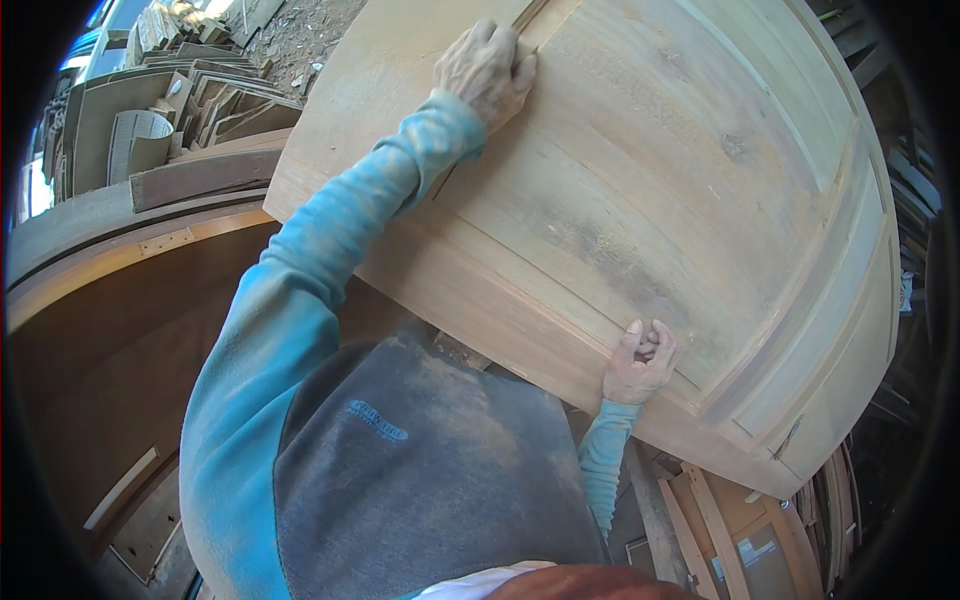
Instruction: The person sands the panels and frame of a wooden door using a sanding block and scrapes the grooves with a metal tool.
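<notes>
A large pale wooden door [600, 160] with raised panels and moulded grooves lies in front of me, with dark smudges and fine dust on its main panel. My left hand [487, 78] presses down at the far left, beside a groove at the panel's corner. Its fingers are bent and closed, and whatever lies under them is hidden. Close to the near edge, my right hand [638, 368] rests on the door's frame with its fingers loosely curled in and the thumb up. Nothing shows in it.
Stacked wood offcuts and boards [225, 95] stand at the far left, near littered ground [305, 45]. A curved-looking brown wooden panel [150, 370] fills the left side. Wooden strips [715, 525] lie below the door at the near right. More timber crowds the right rim.
</notes>
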Available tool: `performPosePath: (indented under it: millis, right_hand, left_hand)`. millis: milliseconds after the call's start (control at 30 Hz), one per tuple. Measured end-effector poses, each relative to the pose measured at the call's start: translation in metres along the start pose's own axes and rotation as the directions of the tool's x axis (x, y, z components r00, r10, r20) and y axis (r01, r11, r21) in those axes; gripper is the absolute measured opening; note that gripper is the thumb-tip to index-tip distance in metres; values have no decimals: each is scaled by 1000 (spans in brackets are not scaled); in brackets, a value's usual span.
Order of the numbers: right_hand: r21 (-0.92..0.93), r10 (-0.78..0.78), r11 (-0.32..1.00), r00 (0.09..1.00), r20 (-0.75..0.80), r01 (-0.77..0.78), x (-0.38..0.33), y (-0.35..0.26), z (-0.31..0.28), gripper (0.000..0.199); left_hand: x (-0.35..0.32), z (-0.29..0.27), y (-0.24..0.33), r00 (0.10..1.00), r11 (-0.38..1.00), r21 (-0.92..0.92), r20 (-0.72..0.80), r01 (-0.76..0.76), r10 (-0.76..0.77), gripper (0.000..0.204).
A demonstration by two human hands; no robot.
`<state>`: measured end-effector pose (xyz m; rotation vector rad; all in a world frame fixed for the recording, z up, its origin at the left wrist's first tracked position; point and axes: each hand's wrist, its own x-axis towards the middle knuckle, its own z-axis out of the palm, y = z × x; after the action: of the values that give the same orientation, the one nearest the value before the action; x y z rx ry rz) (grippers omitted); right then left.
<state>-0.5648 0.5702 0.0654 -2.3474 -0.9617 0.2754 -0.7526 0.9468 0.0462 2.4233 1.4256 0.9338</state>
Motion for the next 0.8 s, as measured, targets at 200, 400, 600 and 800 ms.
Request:
performPosePath:
  millis: [200,400,600,800]
  right_hand:
    - [29,-34,999,999,-9,34,9,0,0,31]
    - [39,-22,999,999,-30,23,2,6,0,33]
    - [5,-42,999,999,5,42,-2,2,0,36]
    - [-31,-24,999,999,24,25,4,-10,-4,39]
  left_hand:
    - [139,96,-19,997,998,-23,-47,56,-57,35]
    - [-12,-20,-4,995,1000,-25,95,-8,10,24]
    - [-58,-55,1,989,999,54,145,-1,-7,21]
    - [184,107,-3,999,995,96,-9,36,-36,30]
